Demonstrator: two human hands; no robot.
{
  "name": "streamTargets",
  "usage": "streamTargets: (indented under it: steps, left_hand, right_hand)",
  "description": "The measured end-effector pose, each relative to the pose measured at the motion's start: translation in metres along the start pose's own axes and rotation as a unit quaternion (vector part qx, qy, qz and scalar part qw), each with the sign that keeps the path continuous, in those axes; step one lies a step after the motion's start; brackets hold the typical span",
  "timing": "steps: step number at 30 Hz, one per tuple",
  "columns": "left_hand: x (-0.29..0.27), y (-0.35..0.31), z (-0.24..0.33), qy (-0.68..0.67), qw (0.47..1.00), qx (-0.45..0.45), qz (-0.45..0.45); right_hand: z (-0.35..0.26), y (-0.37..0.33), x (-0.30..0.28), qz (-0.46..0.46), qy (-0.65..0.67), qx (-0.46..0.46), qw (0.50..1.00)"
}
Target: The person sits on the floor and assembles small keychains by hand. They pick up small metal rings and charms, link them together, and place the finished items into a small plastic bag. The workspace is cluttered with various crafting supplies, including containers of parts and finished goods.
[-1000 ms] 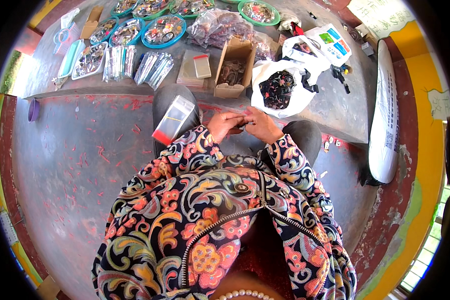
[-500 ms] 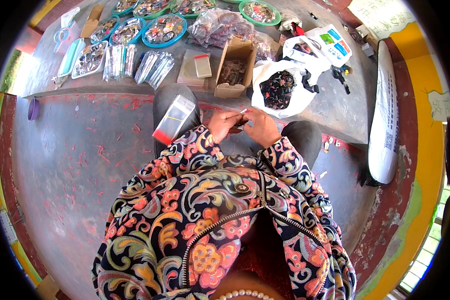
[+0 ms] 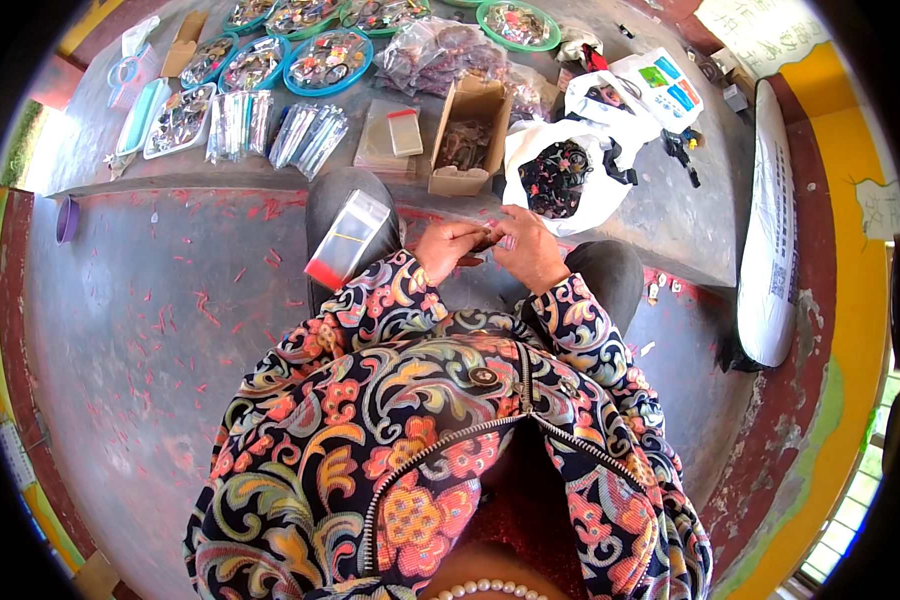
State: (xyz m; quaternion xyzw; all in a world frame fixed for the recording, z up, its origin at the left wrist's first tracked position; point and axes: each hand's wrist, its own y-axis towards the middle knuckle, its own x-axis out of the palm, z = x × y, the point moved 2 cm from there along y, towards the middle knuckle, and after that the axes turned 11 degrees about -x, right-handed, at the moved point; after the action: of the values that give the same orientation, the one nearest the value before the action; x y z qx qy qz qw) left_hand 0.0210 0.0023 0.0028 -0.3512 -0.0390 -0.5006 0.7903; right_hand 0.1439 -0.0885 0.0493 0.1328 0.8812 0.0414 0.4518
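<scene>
- My left hand [image 3: 448, 250] and right hand [image 3: 526, 250] meet just above the frame's centre, fingertips pinched on a small dark piece [image 3: 487, 240] between them.
- It is tiny; a loose pinch could drop it between my knees.
- The stack of clear sleeves [image 3: 348, 238] lying on my left knee looks ready to slide off.
- Leaning forward might nudge the cardboard box [image 3: 463, 140] further up.

Along the raised grey desk [image 3: 670, 215] stand round teal-rimmed trays [image 3: 328, 58] of small trinkets, bundles of clear sleeves [image 3: 310, 135], an open cardboard box [image 3: 465, 135] and a white plastic bag [image 3: 560, 180] of dark pieces, perhaps hair clips. A long white sack [image 3: 770, 260] lies far right.
</scene>
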Motion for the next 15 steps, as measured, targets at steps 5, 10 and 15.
streamTargets:
  steps: [5, 10, 15]
  left_hand:
    - [0.001, 0.001, -0.002, 0.003, 1.0, -0.007, -0.025]
    - [-0.004, 0.004, -0.007, -0.025, 0.999, -0.031, 0.0]
    - [-0.006, 0.001, 0.0, -0.154, 0.987, -0.042, 0.013]
  right_hand:
    - [-0.002, -0.001, -0.003, -0.021, -0.007, -0.013, 1.0]
    - [0.007, -0.003, 0.007, -0.006, 0.044, 0.031, 0.999]
    - [0.008, -0.003, 0.013, 0.119, 0.241, 0.172, 0.948]
